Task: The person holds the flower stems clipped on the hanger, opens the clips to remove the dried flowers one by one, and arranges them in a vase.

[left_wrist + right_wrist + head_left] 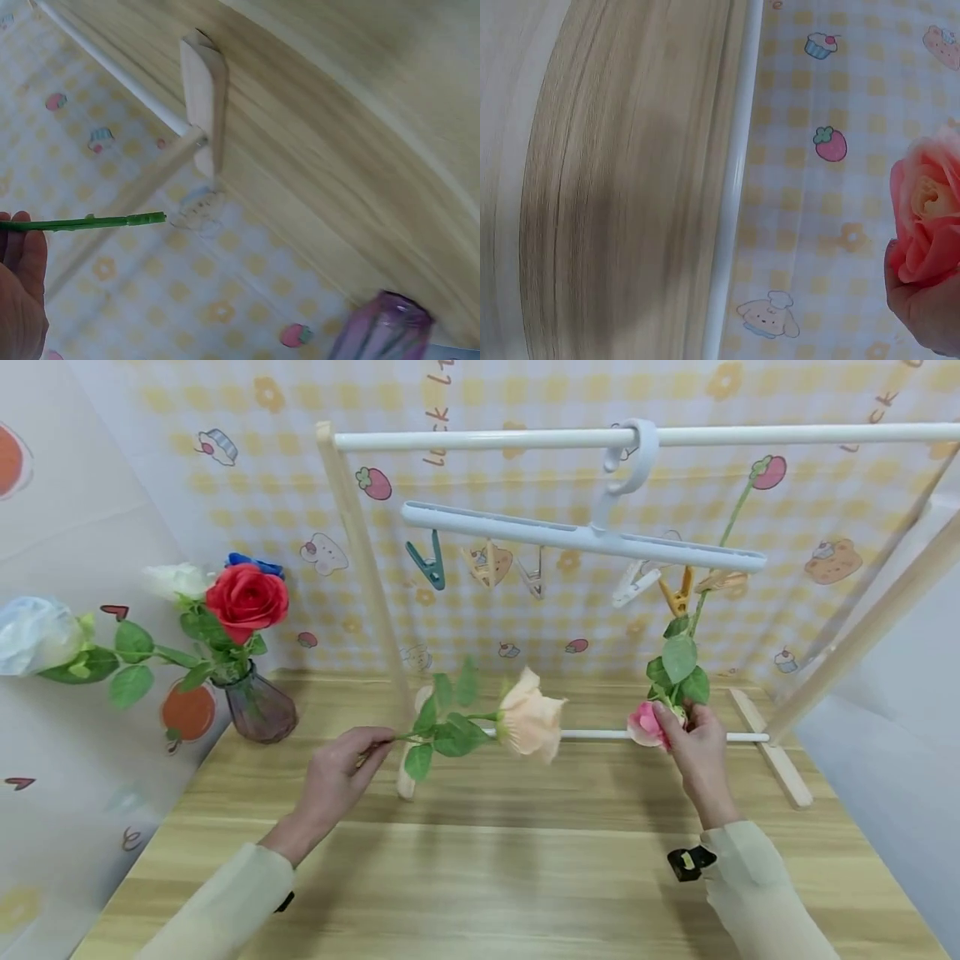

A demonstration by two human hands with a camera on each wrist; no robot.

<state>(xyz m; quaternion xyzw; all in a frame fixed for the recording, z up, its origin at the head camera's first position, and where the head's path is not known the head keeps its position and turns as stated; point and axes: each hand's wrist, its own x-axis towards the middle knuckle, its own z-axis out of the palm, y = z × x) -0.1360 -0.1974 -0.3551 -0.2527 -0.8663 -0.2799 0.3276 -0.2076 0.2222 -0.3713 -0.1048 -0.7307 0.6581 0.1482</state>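
Note:
My left hand point(341, 777) pinches the stem of a peach artificial rose point(531, 717) between thumb and fingertips, the flower lying sideways and pointing right. In the left wrist view the cut end of its green stem point(112, 222) sticks out past the fingers. With my right hand point(699, 750) I hold a pink artificial rose point(647, 725) by its bloom, which hangs head down. Its stem runs up past a wooden clothespin point(722, 581) at the right end of a pale blue hanger point(517, 531). The right wrist view shows my thumb against the pink petals point(930, 225).
The hanger hooks over the white top rod point(480, 439) of a wooden rack and tilts down rightward. Several other clips hang from it, including a teal clothespin point(429, 562) and a yellow clothespin point(677, 592). A purple glass vase point(262, 706) with a red rose point(247, 602) and others stands left.

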